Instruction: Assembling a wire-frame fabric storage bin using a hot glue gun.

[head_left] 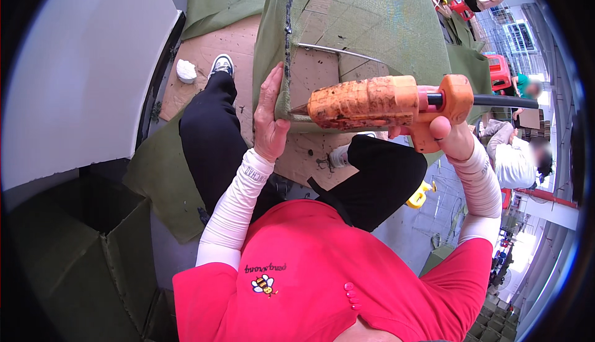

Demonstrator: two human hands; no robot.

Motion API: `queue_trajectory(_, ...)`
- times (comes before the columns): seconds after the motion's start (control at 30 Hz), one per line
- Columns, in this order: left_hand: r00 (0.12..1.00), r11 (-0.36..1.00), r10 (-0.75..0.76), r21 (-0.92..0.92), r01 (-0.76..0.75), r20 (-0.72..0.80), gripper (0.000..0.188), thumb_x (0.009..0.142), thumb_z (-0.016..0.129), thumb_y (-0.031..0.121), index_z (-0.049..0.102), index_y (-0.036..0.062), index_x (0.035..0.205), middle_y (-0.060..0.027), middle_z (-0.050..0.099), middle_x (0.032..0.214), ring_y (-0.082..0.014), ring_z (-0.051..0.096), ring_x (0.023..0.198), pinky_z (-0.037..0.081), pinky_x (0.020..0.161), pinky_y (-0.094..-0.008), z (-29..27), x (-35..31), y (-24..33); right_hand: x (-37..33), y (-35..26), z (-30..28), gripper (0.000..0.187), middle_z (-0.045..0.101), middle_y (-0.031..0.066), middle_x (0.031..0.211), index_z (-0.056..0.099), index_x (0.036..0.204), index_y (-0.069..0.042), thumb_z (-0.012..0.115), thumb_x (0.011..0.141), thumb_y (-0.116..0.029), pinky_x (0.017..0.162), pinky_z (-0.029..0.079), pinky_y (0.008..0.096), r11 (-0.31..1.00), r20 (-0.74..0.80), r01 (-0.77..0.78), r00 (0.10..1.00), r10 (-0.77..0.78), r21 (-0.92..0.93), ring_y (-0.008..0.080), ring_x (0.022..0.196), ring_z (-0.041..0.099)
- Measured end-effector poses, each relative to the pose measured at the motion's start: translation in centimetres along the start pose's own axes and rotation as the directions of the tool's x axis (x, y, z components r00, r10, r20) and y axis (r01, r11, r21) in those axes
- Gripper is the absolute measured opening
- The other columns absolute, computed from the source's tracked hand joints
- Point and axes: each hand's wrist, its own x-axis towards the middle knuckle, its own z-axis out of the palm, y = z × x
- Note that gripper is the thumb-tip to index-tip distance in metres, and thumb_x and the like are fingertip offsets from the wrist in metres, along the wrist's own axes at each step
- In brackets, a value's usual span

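My right hand [457,138] is wrapped round the handle of an orange glue gun [365,103], its body stained dark. A black glue stick [505,101] runs out of the gun's back end. The nozzle points left, at the lower corner of a green mesh cover [396,22] stretched over a wire frame [341,51]. Whether the tip touches the mesh I cannot tell. My left hand [269,132] lies with straight fingers along the cover's left edge, beside the nozzle. Dark glue marks run up the seam [287,26] on that edge.
Brown cardboard [248,38] with dark scraps covers the floor between my legs. Green fabric [164,171] lies at left, near a white panel [87,69] and dark green boxes [68,267]. A yellow tool [419,195] lies at right. Several people work farther right.
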Motion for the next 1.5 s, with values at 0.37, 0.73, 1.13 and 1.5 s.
queue_trajectory(0.37,0.999,0.997,0.042,-0.06,-0.042,-0.009,0.089,0.082,0.027,0.071,0.033,-0.0005,0.135,-0.0194,0.037,0.135,-0.0324,0.035,0.127,0.027,0.104,-0.0386,-0.2,0.7,0.7,-0.1,-1.0,0.1,0.08,0.057,0.0059,0.087,0.054,0.106,0.001,0.065,0.064,-0.067,0.067,0.046,0.0257,0.992,0.01,-0.03,0.999,0.032,-0.121,0.0138,0.077,0.056)
queue_trajectory(0.73,0.987,0.987,0.159,-0.027,-0.16,-0.038,0.088,0.082,0.027,0.07,0.033,-0.0007,0.135,-0.0196,0.037,0.135,-0.0322,0.035,0.127,0.026,0.104,-0.0385,0.1,0.5,-0.6,-0.8,-1.1,-0.5,0.081,0.057,0.0057,0.084,0.055,0.103,-0.001,0.065,0.062,-0.07,0.055,0.041,0.0204,0.983,-0.01,-0.089,0.996,0.088,-0.163,0.0108,0.075,0.055)
queue_trajectory(1.13,0.999,0.998,0.042,-0.038,-0.042,-0.002,0.088,0.082,0.026,0.07,0.031,0.0012,0.136,-0.0184,0.036,0.137,-0.0316,0.033,0.128,0.025,0.104,-0.0382,0.0,0.5,0.5,-0.5,-0.6,-0.3,0.078,0.057,0.006,0.089,0.052,0.112,0.001,0.065,0.068,-0.062,0.069,0.047,0.029,0.994,0.014,-0.019,1.0,0.021,-0.108,0.0148,0.076,0.057)
queue_trajectory(1.5,0.998,0.998,-0.056,-0.02,0.056,0.003,0.09,0.081,0.027,0.072,0.031,0.0009,0.136,-0.0184,0.036,0.136,-0.0309,0.033,0.128,0.025,0.105,-0.0382,0.1,-0.6,-0.6,-0.9,-0.5,-0.6,0.074,0.057,0.0055,0.084,0.055,0.105,0.001,0.064,0.069,-0.063,0.066,0.046,0.028,0.992,0.023,0.016,1.0,-0.013,-0.125,0.0147,0.073,0.057)
